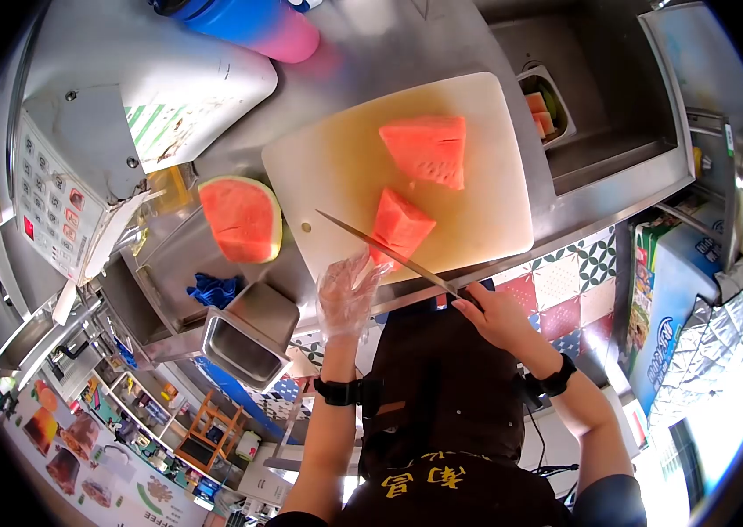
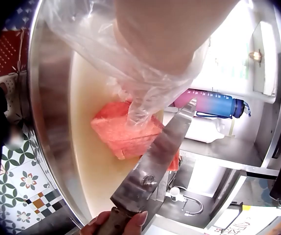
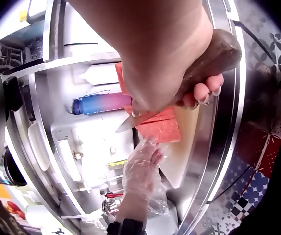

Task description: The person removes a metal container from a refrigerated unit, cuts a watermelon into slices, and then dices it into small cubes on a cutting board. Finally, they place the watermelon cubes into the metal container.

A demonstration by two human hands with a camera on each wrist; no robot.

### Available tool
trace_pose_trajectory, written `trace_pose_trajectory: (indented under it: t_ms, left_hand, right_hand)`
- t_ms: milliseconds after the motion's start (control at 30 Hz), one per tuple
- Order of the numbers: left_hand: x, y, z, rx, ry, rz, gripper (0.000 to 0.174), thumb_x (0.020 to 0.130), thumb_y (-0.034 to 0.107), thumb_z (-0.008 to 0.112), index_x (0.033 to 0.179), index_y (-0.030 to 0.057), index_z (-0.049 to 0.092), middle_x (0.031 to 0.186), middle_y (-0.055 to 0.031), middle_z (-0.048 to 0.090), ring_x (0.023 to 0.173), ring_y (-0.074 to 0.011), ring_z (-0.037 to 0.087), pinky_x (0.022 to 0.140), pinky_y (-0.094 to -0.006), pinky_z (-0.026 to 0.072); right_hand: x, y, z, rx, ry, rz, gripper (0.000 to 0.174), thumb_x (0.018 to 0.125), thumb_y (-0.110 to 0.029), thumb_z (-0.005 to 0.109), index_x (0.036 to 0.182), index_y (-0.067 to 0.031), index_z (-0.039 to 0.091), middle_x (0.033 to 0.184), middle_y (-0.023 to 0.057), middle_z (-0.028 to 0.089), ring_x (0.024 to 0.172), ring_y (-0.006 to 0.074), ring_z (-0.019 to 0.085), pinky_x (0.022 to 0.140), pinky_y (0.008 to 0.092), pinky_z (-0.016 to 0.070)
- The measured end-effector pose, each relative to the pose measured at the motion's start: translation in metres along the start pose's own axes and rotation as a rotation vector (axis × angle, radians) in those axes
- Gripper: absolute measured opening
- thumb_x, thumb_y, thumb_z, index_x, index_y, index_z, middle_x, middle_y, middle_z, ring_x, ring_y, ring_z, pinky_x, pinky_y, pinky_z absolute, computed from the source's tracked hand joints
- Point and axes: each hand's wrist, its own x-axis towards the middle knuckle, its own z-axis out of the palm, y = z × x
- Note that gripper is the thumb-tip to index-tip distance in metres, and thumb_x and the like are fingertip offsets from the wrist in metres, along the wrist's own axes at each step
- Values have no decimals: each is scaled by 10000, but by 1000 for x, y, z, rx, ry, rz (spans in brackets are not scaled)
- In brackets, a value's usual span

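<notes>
A clear plastic glove covers the left hand (image 1: 345,290), whose fingers touch the near end of a watermelon piece (image 1: 402,221) on the white cutting board (image 1: 494,202). The right hand (image 1: 496,318) grips the handle of a long knife (image 1: 389,253); its blade crosses over that piece, tip toward the board's left side. In the left wrist view the gloved fingers (image 2: 139,115) rest on the red flesh (image 2: 123,132) beside the blade (image 2: 155,161). The right wrist view shows fingers curled round the brown handle (image 3: 214,54). A larger watermelon wedge (image 1: 429,149) lies farther back on the board.
Left of the board lies a big watermelon piece with rind (image 1: 240,220). Near it are a blue cloth (image 1: 213,290) and a metal container (image 1: 253,338) at the counter edge. A blue and pink bottle (image 1: 253,26) lies behind; a sink (image 1: 604,149) with a small fruit container is at right.
</notes>
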Motion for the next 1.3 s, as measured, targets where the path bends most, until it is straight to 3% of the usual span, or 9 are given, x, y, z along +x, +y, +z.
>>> trace_pose_trajectory:
  t_ms: [33,133,533,767,833,933,1033,1167,1300]
  left_hand:
    - [0,1,2,-140,14,-28,231,812,-108,655,1000,-39,540,1123,-164,574,1094,-277,593,889,-380,572]
    - [3,-4,-1,481,52,283,420,689,-39,794,1079,81,693,972,-75,617,919,-183,651,786,-286,580]
    - [-2,2,2,318,-16,162,296,784,-115,685,1045,-41,564,1115,-132,590,1093,-245,603,895,-338,562]
    - [0,8,4,-315,79,-163,204,793,-120,670,925,-25,547,1136,-153,595,1103,-247,593,894,-401,564]
    - [2,19,5,-882,93,-320,192,798,-115,668,913,-28,541,1132,-162,603,1097,-243,593,907,-411,560]
    - [3,-1,3,328,0,135,272,782,7,740,961,-55,545,1183,-168,612,1084,-263,628,870,-336,561]
    - [-2,1,7,85,82,54,272,754,34,777,973,3,618,1101,-116,660,975,-216,666,800,-287,556]
    - [-3,-8,-8,509,3,167,261,793,-104,681,1014,-10,576,1083,-126,602,1070,-231,605,880,-357,573]
    - [-2,4,-6,577,-7,286,303,776,-98,698,1048,-22,590,1034,-105,607,1007,-219,633,826,-324,585]
  right_hand:
    - [0,-1,-2,-24,-7,-2,356,935,-414,547,1053,-80,569,747,177,639,727,400,623,621,467,487]
    - [-2,-6,-4,8,17,-51,350,934,-409,550,1041,-76,567,734,175,633,721,398,622,618,466,487]
    - [-1,-6,1,-14,15,-33,367,936,-425,540,1021,-70,568,718,179,633,691,405,620,599,483,486]
    - [16,20,32,-66,103,45,353,950,-392,530,953,-39,548,667,230,591,669,447,586,569,513,447]
    - [21,25,35,-76,89,61,356,950,-394,529,962,-39,544,671,238,591,674,451,587,570,516,447]
    - [19,28,37,-46,92,40,387,942,-435,520,1037,-63,563,735,202,647,706,420,623,605,503,487]
    - [7,19,30,6,122,-38,387,933,-434,537,1032,-61,559,730,202,641,704,423,617,598,497,486]
    - [-2,-6,19,-6,90,-47,374,929,-426,550,988,-57,556,704,197,630,681,424,609,583,497,482]
    - [-1,-6,22,-26,109,-82,379,932,-430,544,953,-52,549,668,196,618,640,428,599,551,503,475]
